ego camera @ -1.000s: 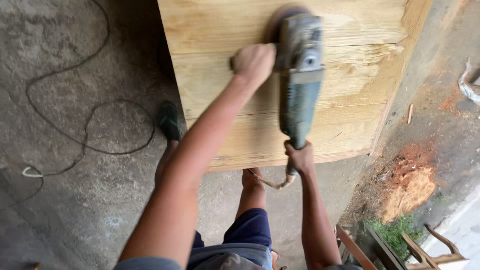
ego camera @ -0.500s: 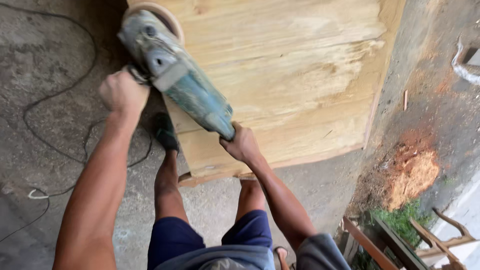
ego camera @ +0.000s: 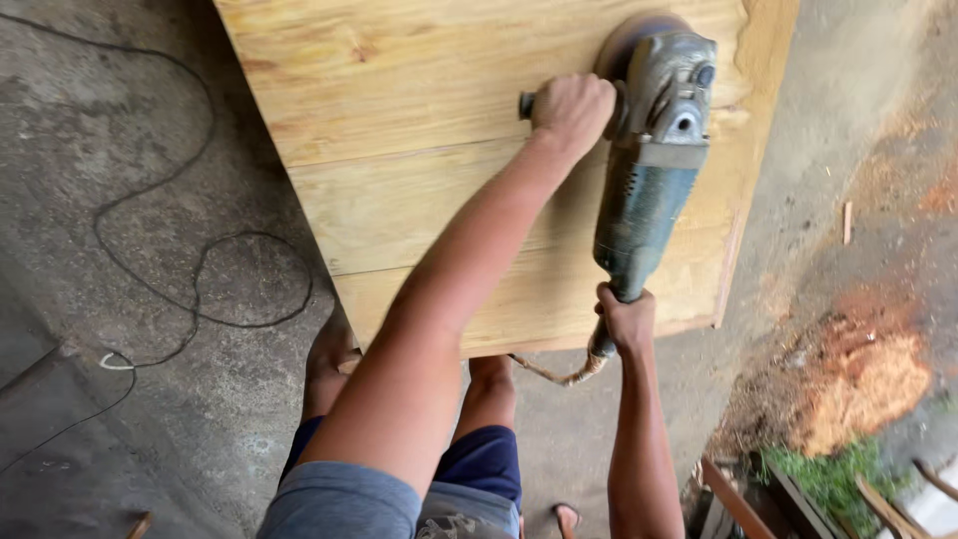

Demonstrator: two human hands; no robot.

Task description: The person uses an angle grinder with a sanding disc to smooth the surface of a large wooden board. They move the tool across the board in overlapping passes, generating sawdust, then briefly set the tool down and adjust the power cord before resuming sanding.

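Grinder (ego camera: pixel 647 170), blue-green body with a grey head, lies across the right part of a wood panel (ego camera: pixel 419 120), head toward the far edge, tail toward the near edge. Round disc at its head sits flat on the wood near the panel's far right corner; disc mostly hidden under the head.

Left hand (ego camera: pixel 573 110) closed in a fist around the side handle, which sticks out to the left of the grinder's head; dark handle tip shows past the knuckles. Left arm reaches diagonally across the panel.

Right hand (ego camera: pixel 626 317) wrapped tight around the tail of the grinder body, at the panel's near edge. Frayed cord (ego camera: pixel 559 373) hangs out below this hand.

Panel is pale yellow, grain running crosswise, made of several boards joined side by side. It stands above a concrete floor (ego camera: pixel 120 130).

Thin black cable (ego camera: pixel 200 289) loops on the floor to the left. Orange sawdust heap (ego camera: pixel 863 374) lies on the ground to the right, well apart from the panel. Person's bare legs and blue shorts (ego camera: pixel 479 464) show below the panel.
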